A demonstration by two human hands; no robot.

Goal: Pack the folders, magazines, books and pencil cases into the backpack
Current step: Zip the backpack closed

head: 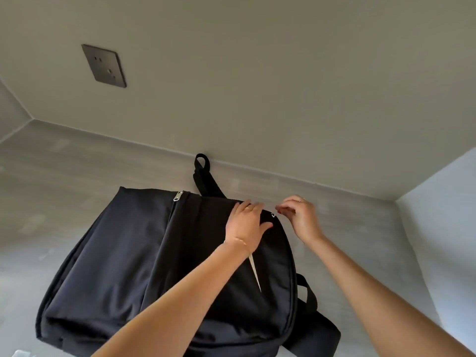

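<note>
A black backpack (123, 253) lies flat on a grey surface with its top near the wall. My left hand (246, 224) presses flat on its upper right part, fingers straight and thumb spread. My right hand (298, 217) hovers at the bag's top right corner, its fingertips pinched together at a silver zipper pull (273, 215). Below my left wrist, a thin white sliver (255, 273) shows through a narrow gap in the fabric. A second silver zipper pull (178, 195) sits at the top of the front pocket. No folders, books or pencil cases lie outside the bag.
The bag's carry loop (202, 161) touches the wall behind it. Its shoulder strap (316, 328) sticks out at the lower right. A dark socket plate (104, 65) is on the wall. A side wall (443, 228) closes the right. A small white object (20, 353) peeks in at the bottom left.
</note>
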